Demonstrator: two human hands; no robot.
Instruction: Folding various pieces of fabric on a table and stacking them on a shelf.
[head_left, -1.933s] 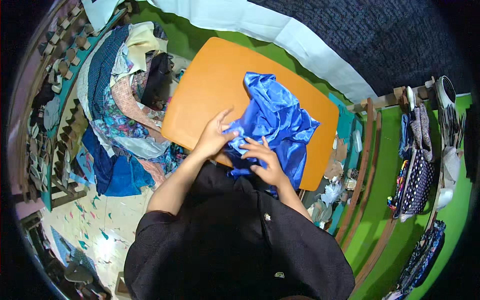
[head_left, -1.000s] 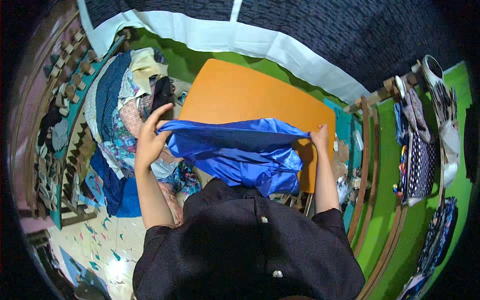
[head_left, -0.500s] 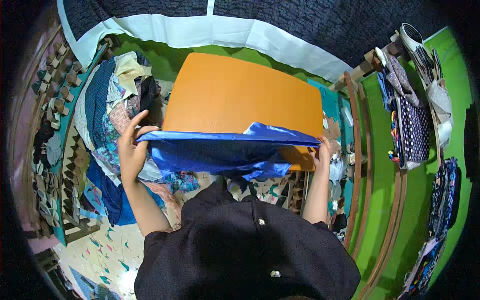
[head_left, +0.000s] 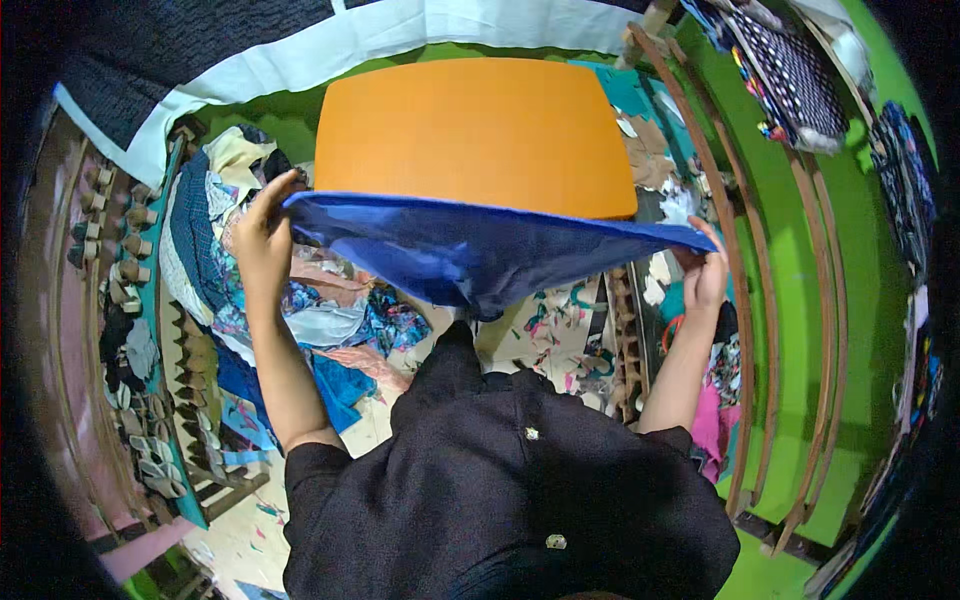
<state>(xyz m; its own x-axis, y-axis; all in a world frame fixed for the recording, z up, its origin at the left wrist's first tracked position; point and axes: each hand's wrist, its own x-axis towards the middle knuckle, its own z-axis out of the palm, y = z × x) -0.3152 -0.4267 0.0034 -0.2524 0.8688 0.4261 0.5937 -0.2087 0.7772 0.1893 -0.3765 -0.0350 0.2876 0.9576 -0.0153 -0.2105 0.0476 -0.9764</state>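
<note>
A shiny blue cloth [head_left: 470, 245] is stretched between my two hands, its upper edge nearly straight and its middle sagging to a low fold. My left hand [head_left: 264, 240] pinches the left end of that edge. At the right end, my right hand [head_left: 706, 272] grips the other corner with its fingers closed. Just beyond the cloth is an orange board like a tabletop [head_left: 470, 130], whose near edge is partly hidden behind the fabric. Whether the cloth touches the board, I cannot tell.
Piled clothes and fabric [head_left: 225, 235] lie left of the board. Farther left stands a rack of shoes [head_left: 140, 240]. Scraps [head_left: 550, 330] are scattered over the floor. On the right are wooden rails [head_left: 730, 270] against a green wall [head_left: 775, 330], with a dotted bag [head_left: 785, 65] hanging above.
My right hand has moved outward to the right and up, and my left hand slightly up. The cloth, bunched along the board's near edge before, is now spread wider and hangs in one sagging sheet.
</note>
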